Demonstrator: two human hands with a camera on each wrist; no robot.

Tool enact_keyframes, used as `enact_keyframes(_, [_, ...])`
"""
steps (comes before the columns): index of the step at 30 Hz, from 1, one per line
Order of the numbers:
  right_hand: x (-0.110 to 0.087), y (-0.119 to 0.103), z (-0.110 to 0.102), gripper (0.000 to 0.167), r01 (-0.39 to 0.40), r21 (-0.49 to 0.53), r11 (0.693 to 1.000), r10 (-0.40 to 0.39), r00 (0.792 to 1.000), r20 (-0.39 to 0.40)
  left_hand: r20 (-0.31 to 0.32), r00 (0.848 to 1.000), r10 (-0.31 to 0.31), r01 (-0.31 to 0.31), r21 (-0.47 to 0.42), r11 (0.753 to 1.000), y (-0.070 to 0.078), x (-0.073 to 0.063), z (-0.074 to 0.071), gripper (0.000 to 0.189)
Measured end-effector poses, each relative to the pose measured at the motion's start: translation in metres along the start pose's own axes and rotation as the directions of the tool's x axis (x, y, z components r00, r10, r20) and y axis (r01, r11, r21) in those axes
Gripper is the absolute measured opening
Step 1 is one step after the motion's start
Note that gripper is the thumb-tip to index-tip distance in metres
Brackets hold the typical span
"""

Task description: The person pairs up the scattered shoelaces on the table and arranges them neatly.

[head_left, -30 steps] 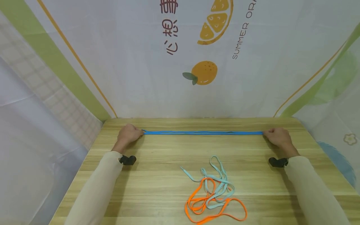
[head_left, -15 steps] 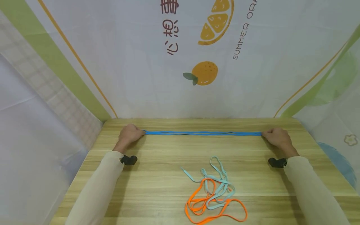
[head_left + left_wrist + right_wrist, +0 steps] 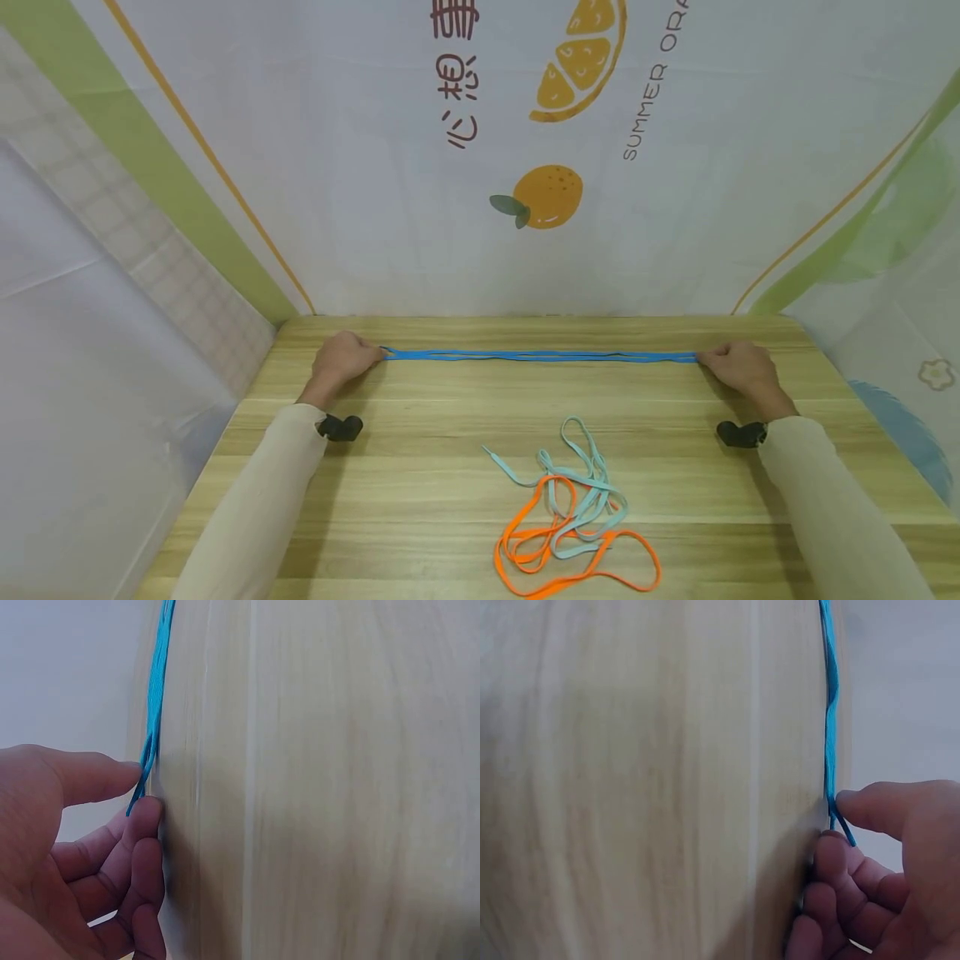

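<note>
A blue shoelace [image 3: 525, 356], laid in parallel strands, runs straight from left to right along the back of the wooden table. At its left end my left hand [image 3: 347, 357] pinches it between thumb and forefinger. The left wrist view shows the lace [image 3: 156, 697] passing at the thumb tip, the other fingers curled beside it. Opposite, the thumb and forefinger of my right hand [image 3: 741, 365] pinch the right end. A short looped bit of the lace [image 3: 831, 735] pokes out below the right thumb. Narrow gaps show between the strands.
Nearer the front of the wooden table [image 3: 420, 483], an orange shoelace [image 3: 517, 533] and a pale mint shoelace [image 3: 592, 483] lie loosely tangled together. A white printed cloth [image 3: 375, 208] hangs right behind the table's back edge, and more cloth hangs at both sides.
The left hand shifts slightly right, then back left. The right hand has edged a little left. The blue strands look slightly wavier; the other laces lie still.
</note>
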State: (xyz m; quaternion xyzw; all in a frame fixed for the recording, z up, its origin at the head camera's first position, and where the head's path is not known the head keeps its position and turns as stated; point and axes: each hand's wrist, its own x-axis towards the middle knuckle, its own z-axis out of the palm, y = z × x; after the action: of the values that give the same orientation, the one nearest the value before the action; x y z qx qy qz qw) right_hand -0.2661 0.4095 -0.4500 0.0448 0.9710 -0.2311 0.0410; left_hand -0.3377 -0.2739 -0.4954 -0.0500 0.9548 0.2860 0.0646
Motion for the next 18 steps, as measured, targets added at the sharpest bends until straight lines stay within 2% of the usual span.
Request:
enact_keyframes(4, [-0.001, 0.001, -0.002, 0.061, -0.008, 0.002, 1.0, 0.008, 1.0, 0.006, -0.009, 1.0, 0.003, -0.003, 0.004, 1.0, -0.003, -0.003, -0.003, 0.048])
enact_keyframes(8, [-0.003, 0.002, -0.004, 0.065, -0.011, 0.001, 1.0, 0.011, 1.0, 0.015, -0.025, 1.0, 0.014, -0.014, 0.019, 1.0, -0.022, 0.009, 0.0, 0.054])
enact_keyframes(11, [-0.004, 0.004, -0.005, 0.068, -0.011, -0.001, 1.0, 0.011, 1.0, 0.021, -0.024, 1.0, 0.01, -0.009, 0.02, 1.0, -0.027, 0.009, -0.001, 0.056])
enact_keyframes(13, [-0.005, 0.005, -0.006, 0.068, -0.006, -0.006, 1.0, 0.006, 1.0, 0.017, -0.026, 1.0, 0.002, -0.001, 0.011, 1.0, -0.022, 0.001, -0.005, 0.053])
enact_keyframes(16, [-0.006, 0.004, -0.007, 0.064, -0.004, -0.008, 1.0, 0.004, 1.0, -0.008, -0.022, 1.0, -0.01, 0.01, -0.01, 1.0, 0.005, -0.028, -0.02, 0.046])
enact_keyframes(18, [-0.007, 0.001, -0.007, 0.061, -0.002, 0.002, 1.0, 0.002, 0.999, -0.039, -0.032, 0.999, 0.005, -0.006, -0.021, 1.0, 0.022, -0.046, -0.028, 0.044])
